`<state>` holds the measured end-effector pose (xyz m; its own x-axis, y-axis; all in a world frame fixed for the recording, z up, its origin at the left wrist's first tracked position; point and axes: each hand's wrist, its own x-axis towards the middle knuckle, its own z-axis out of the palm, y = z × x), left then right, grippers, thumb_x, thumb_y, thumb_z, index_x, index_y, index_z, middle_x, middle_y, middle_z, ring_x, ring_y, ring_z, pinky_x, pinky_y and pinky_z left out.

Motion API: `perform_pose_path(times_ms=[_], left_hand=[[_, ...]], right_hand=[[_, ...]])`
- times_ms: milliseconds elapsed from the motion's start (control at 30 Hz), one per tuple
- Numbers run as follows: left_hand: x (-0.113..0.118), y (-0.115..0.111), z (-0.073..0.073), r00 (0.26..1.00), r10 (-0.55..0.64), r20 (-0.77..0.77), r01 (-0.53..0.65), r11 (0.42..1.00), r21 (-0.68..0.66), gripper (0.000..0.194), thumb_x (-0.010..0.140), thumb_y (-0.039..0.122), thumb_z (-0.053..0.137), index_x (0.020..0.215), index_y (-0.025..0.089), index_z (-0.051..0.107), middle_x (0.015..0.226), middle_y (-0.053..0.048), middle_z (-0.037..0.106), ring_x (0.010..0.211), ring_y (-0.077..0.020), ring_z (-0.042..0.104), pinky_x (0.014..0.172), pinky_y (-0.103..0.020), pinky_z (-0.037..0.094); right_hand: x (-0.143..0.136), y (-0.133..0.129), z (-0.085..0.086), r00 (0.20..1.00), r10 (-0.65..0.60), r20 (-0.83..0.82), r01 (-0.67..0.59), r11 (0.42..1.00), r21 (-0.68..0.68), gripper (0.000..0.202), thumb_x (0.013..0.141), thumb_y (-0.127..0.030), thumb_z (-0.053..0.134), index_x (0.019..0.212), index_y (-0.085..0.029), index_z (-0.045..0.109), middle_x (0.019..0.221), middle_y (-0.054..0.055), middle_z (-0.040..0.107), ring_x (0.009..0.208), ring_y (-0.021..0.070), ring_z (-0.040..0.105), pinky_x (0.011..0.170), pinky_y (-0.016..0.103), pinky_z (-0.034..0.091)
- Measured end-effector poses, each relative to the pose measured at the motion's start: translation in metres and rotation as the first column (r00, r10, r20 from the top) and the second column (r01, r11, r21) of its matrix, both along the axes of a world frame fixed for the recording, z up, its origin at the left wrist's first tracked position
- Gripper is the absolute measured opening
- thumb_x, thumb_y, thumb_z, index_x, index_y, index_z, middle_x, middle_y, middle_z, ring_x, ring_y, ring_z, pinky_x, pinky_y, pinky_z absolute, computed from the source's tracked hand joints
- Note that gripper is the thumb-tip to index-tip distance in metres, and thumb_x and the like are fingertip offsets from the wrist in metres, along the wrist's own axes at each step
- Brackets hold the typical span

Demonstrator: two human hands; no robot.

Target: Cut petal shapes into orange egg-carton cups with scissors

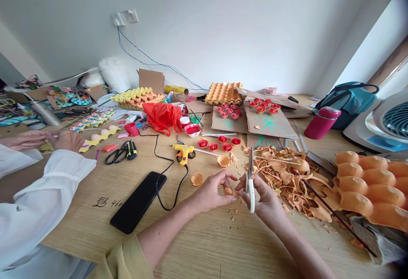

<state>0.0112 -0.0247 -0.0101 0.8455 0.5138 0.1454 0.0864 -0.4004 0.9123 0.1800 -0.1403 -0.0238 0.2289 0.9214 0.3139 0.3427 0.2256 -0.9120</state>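
Near the front middle of the table, my left hand [214,190] pinches a small orange cardboard piece [227,191] between its fingers. Close beside it, my right hand [259,196] is closed around the white handle of a pair of scissors [251,185], whose blades point up and away. The fingertips of both hands almost meet over small orange scraps. Beyond my left hand lie an orange petal-shaped cutout [197,179] and an orange cup [223,161]. To the right of the scissors spreads a heap of orange cardboard scraps [283,177].
A black phone [138,201] and a yellow glue gun [184,153] with its cord lie to the left. Several red flowers [226,147] sit farther back. Orange egg trays [366,181] stand at right. At far left another person's hands [65,140] work.
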Motion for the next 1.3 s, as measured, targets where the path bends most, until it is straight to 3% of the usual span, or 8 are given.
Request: perform_pose_path(times_ms=[167, 333, 467, 600, 700, 833, 1033, 1300], left_hand=[[0.001, -0.002, 0.0, 0.999, -0.034, 0.015, 0.034, 0.999, -0.005, 0.045, 0.077, 0.026, 0.075, 0.119, 0.021, 0.058, 0.082, 0.001, 0.062, 0.084, -0.0169, 0.062, 0.09, -0.034, 0.045], [0.005, -0.005, -0.006, 0.994, -0.074, 0.086, 0.075, 0.997, -0.014, 0.07, 0.067, 0.02, 0.083, 0.13, 0.024, 0.053, 0.108, -0.005, 0.066, 0.105, -0.0225, 0.061, 0.1, -0.039, 0.043], [0.006, -0.007, -0.008, 0.991, -0.041, 0.13, 0.061, 0.986, -0.157, 0.064, 0.071, 0.017, 0.077, 0.129, 0.023, 0.052, 0.105, -0.005, 0.063, 0.098, -0.0201, 0.061, 0.092, -0.036, 0.046], [0.008, -0.005, -0.008, 0.973, -0.014, 0.23, 0.124, 0.873, -0.472, 0.06, 0.07, 0.022, 0.081, 0.123, 0.023, 0.052, 0.099, -0.001, 0.061, 0.094, -0.0165, 0.06, 0.087, -0.032, 0.047], [0.009, -0.004, -0.01, 0.958, 0.034, 0.285, 0.155, 0.775, -0.613, 0.063, 0.069, 0.026, 0.084, 0.123, 0.024, 0.051, 0.103, -0.003, 0.063, 0.097, -0.0166, 0.06, 0.088, -0.031, 0.044], [0.011, -0.007, -0.014, 0.947, 0.083, 0.31, 0.164, 0.705, -0.69, 0.067, 0.068, 0.025, 0.086, 0.126, 0.023, 0.052, 0.107, -0.005, 0.066, 0.099, -0.0172, 0.061, 0.091, -0.031, 0.042], [0.014, -0.014, -0.016, 0.93, 0.142, 0.339, 0.163, 0.667, -0.727, 0.072, 0.067, 0.019, 0.086, 0.13, 0.025, 0.053, 0.108, -0.004, 0.068, 0.101, -0.017, 0.062, 0.094, -0.031, 0.041], [0.014, -0.013, -0.013, 0.907, 0.262, 0.329, 0.141, 0.548, -0.825, 0.073, 0.065, 0.016, 0.086, 0.131, 0.024, 0.055, 0.095, -0.002, 0.069, 0.085, -0.0131, 0.062, 0.077, -0.024, 0.042]], right_hand=[[-0.003, 0.001, -0.003, 0.996, 0.038, -0.082, -0.041, 0.999, -0.03, 0.021, 0.084, -0.038, 0.073, 0.092, -0.023, 0.059, 0.085, 0.001, 0.064, 0.08, 0.0192, 0.06, 0.075, 0.032, 0.05], [0.0, 0.003, -0.005, 0.964, 0.053, -0.262, -0.057, 0.998, -0.007, 0.028, 0.081, -0.041, 0.076, 0.094, -0.024, 0.058, 0.085, 0.0, 0.061, 0.076, 0.0171, 0.057, 0.067, 0.029, 0.049], [0.003, 0.003, -0.005, 0.933, 0.025, -0.359, -0.042, 0.998, -0.041, 0.032, 0.079, -0.045, 0.077, 0.096, -0.024, 0.06, 0.083, 0.0, 0.06, 0.066, 0.0139, 0.051, 0.056, 0.024, 0.044], [0.002, 0.002, -0.004, 0.918, -0.011, -0.397, -0.019, 0.997, -0.072, 0.032, 0.079, -0.044, 0.079, 0.098, -0.025, 0.061, 0.085, -0.001, 0.06, 0.063, 0.012, 0.047, 0.053, 0.023, 0.04], [-0.001, 0.001, -0.004, 0.923, -0.022, -0.383, -0.001, 0.998, -0.06, 0.031, 0.079, -0.043, 0.079, 0.097, -0.025, 0.061, 0.082, -0.001, 0.058, 0.064, 0.012, 0.046, 0.054, 0.023, 0.04], [-0.004, 0.002, -0.004, 0.935, -0.028, -0.354, 0.017, 0.999, -0.034, 0.029, 0.081, -0.042, 0.077, 0.096, -0.025, 0.059, 0.083, -0.002, 0.057, 0.066, 0.0127, 0.047, 0.058, 0.024, 0.041], [-0.005, 0.004, -0.006, 0.961, -0.031, -0.273, 0.039, 0.999, 0.024, 0.025, 0.083, -0.037, 0.076, 0.094, -0.024, 0.058, 0.086, -0.001, 0.055, 0.074, 0.0149, 0.05, 0.067, 0.026, 0.042], [-0.004, 0.0, -0.005, 0.988, -0.004, -0.157, 0.003, 1.0, -0.006, 0.023, 0.088, -0.041, 0.067, 0.094, -0.023, 0.053, 0.087, 0.0, 0.055, 0.079, 0.0174, 0.051, 0.07, 0.028, 0.042]])
